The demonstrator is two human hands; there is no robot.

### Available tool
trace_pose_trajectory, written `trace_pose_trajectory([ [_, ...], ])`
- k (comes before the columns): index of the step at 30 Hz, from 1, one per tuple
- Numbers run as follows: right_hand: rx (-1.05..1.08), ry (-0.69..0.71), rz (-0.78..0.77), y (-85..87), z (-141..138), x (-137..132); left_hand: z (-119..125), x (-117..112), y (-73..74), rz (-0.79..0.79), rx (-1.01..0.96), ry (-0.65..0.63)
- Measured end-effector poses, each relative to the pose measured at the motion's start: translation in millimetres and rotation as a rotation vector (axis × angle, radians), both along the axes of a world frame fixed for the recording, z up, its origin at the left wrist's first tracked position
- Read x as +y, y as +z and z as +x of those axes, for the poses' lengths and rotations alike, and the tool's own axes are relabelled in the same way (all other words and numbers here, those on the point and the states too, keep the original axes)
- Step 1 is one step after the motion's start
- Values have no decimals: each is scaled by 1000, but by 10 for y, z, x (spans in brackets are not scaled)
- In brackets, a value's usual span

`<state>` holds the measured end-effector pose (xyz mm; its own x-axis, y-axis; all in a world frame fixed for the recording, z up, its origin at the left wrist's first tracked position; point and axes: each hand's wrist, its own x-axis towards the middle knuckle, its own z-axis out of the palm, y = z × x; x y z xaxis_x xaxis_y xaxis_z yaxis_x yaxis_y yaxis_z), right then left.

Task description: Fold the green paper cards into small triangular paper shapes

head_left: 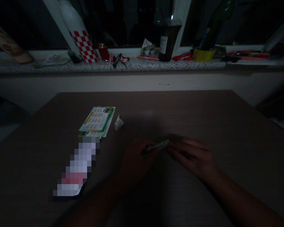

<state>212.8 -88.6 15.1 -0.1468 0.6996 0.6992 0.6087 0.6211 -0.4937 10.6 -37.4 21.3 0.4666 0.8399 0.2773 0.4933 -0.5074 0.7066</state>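
Note:
The scene is very dark. My left hand [134, 162] and my right hand [191, 156] meet near the middle of a brown table [203, 110]. Between them is a small folded piece of printed paper [157, 146], pale green and white, held edge-on. My left hand's fingers are curled around its left end. The fingers of my right hand are pressed together at its right end. Farther left on the table lie a small stack of printed leaflets [98, 119] and a little folded paper shape [118, 122].
A blurred-out flat object [75, 170] lies on the table's left part. Behind the table runs a speckled windowsill [156, 65] with a dark bottle [167, 44], a green bottle [215, 22], a red-and-white checked container [84, 44], pens and paper scraps.

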Motion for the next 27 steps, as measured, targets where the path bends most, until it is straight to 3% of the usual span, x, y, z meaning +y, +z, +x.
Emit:
trace_pose_trajectory([
  [13, 81, 28, -142, -51, 9, 8, -19, -17, 21, 65, -7, -91],
  [20, 116, -17, -298, -53, -22, -17, -23, -24, 44, 92, -46, -112],
  [27, 116, -6, -308, -64, -23, -29, -26, -26, 36, 101, -61, -127],
])
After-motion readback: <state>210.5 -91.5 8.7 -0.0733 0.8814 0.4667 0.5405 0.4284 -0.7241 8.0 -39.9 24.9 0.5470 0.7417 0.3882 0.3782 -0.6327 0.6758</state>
